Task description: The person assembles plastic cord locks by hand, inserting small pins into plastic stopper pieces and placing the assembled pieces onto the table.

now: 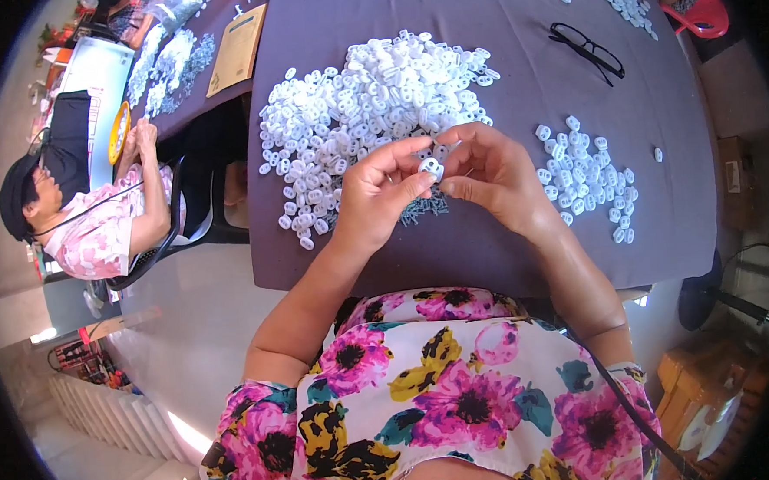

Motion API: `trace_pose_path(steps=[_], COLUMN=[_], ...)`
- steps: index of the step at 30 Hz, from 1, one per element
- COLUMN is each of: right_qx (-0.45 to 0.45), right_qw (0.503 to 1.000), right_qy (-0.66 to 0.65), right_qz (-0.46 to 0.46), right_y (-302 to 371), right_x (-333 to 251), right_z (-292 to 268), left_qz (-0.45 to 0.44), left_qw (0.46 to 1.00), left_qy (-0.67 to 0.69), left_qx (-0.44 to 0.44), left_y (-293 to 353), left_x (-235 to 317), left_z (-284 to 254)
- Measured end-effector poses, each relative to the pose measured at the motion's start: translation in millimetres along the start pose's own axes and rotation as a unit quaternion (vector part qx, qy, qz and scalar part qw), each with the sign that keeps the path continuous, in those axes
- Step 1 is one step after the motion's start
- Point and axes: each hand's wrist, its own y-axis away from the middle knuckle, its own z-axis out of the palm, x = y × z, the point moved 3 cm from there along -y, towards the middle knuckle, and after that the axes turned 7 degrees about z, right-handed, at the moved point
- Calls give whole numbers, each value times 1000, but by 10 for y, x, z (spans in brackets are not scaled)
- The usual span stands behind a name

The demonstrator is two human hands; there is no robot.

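Note:
My left hand [382,188] pinches a small white oval plastic piece [431,166] with dark openings in it, between thumb and fingers. My right hand [489,175] is closed close beside the piece, thumb against fingers; whatever it grips is too small or hidden to name. Under both hands lies a heap of small grey pin-like parts [424,207], partly covered by them. A big pile of white oval pieces [368,93] spreads just beyond my hands. To the right lies a smaller group of similar white pieces [583,170].
Black-framed glasses [590,48] rest on the dark-covered table [515,68] at the far right. More white pieces [624,1] lie along the far edge. At left, a person in a cap [96,203] works beside another table bearing a brown envelope [237,49]. A red chair [705,15] stands far right.

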Motion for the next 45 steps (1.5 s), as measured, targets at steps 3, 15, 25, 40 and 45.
trace_pose_path(steps=[3,15,25,40,45], right_qx=[8,36,12,-68,-84], right_qw=[989,967,970,982,987], right_qy=[139,234,231,172,135], right_qz=[-51,-91,-77,-43,-37], right_y=[75,91,72,101,108], right_x=[-108,-50,-11,-101,-105], right_z=[53,135,119,125,133], left_qz=[-50,-79,-94,-123,-121], left_qw=[997,995,993,988,988], left_qy=[-42,-1,10,-6,-21], left_qx=[-37,-67,-65,-98,-94], left_y=[-51,-30,-37,-6,15], left_x=[17,68,-29,123,163], left_z=[-66,4,-32,-70,-56])
